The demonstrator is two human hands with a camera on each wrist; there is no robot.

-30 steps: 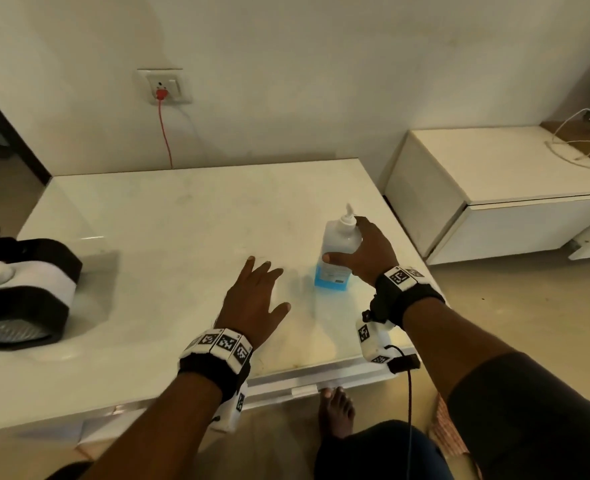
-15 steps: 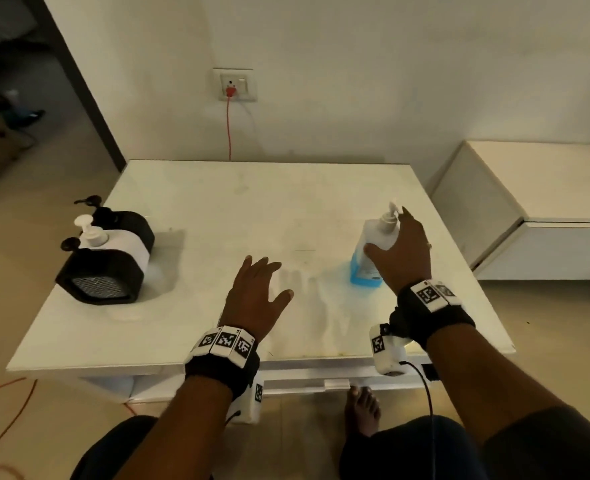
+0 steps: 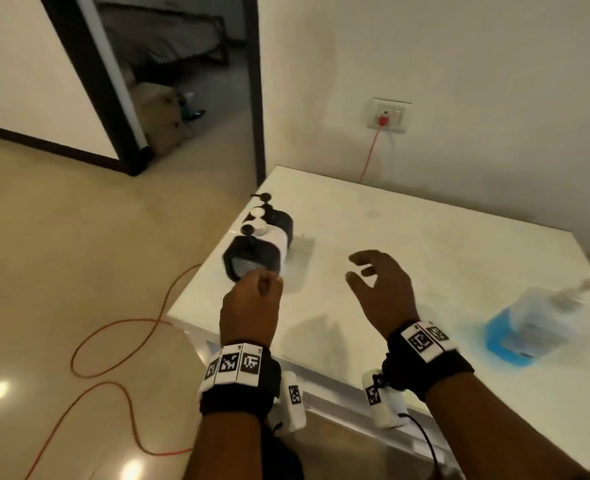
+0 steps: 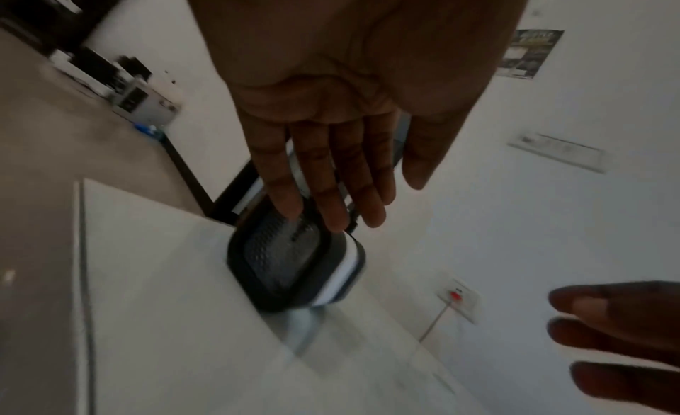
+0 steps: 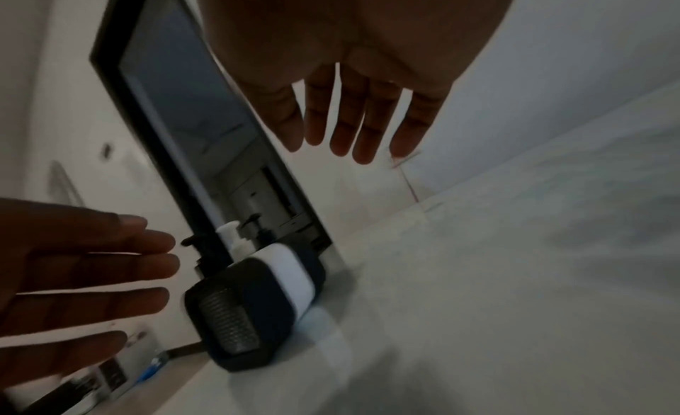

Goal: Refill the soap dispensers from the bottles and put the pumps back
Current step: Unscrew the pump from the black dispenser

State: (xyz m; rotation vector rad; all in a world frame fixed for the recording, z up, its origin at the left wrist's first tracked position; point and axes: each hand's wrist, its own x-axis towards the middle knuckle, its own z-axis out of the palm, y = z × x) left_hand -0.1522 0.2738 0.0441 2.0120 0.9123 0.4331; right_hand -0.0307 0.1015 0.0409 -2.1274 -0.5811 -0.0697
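The soap dispensers (image 3: 257,242) stood in a tight row, black and white bodies with their pumps on, at the left edge of the white bench (image 3: 425,244), the nearest one black with a grey mesh face. The blue-bottomed refill bottle (image 3: 537,323), blurred, stood well apart from them at the bench's right side, a pump on its top. The left hand (image 3: 252,306) hovered just in front of the nearest dispenser, empty; in the left wrist view its fingers (image 4: 323,188) lay straight and close together, pointing at the mesh face without touching it. The right hand (image 3: 381,292) hung above the bare middle of the bench between dispensers and bottle, holding nothing, fingers loosely spread and slightly bent. Both wrists wore black bands with printed markers. Behind the bench, a red plug (image 3: 384,120) sat in a wall socket, and an orange cable (image 3: 113,341) looped across the floor near an open doorway
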